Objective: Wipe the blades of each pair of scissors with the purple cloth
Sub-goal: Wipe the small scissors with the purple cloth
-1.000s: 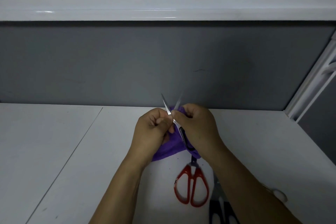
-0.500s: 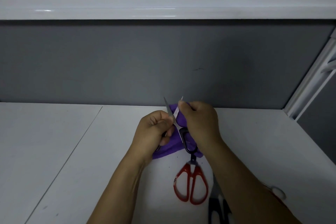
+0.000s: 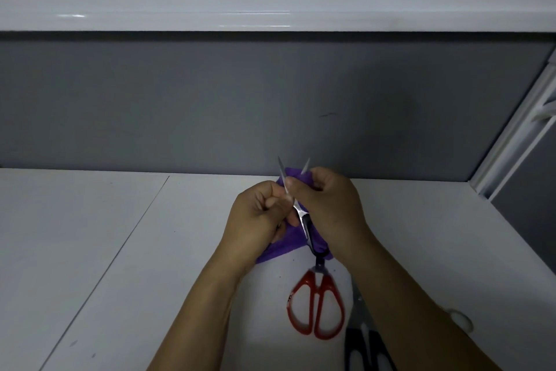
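small scissors: we've got the small scissors [image 3: 301,215] lifted off the white table [image 3: 90,250], blades spread in a narrow v, both tips poking up past the knuckles.
left hand: the left hand [image 3: 258,217] is curled tight and pinches the pair low down, beside the pivot.
right hand: the right hand [image 3: 329,208] is curled round the purple cloth [image 3: 285,245], thumb tip against the left blade; the cloth bunches behind the blades and hangs below both hands.
long axis: handles towards us, tips away towards the grey wall [image 3: 270,99], leaning a touch left, so we judge the wipe runs from pivot out to tip.
nearer hand: the right sits higher on the blades, so the stroke is its job; the left is the anchor.
waiting: the red-handled scissors [image 3: 316,304] lie flat just below the hands, loops towards us; a black-handled pair [image 3: 370,349] is at the bottom edge, half hidden by the right forearm. we cannot tell whether either is wiped.
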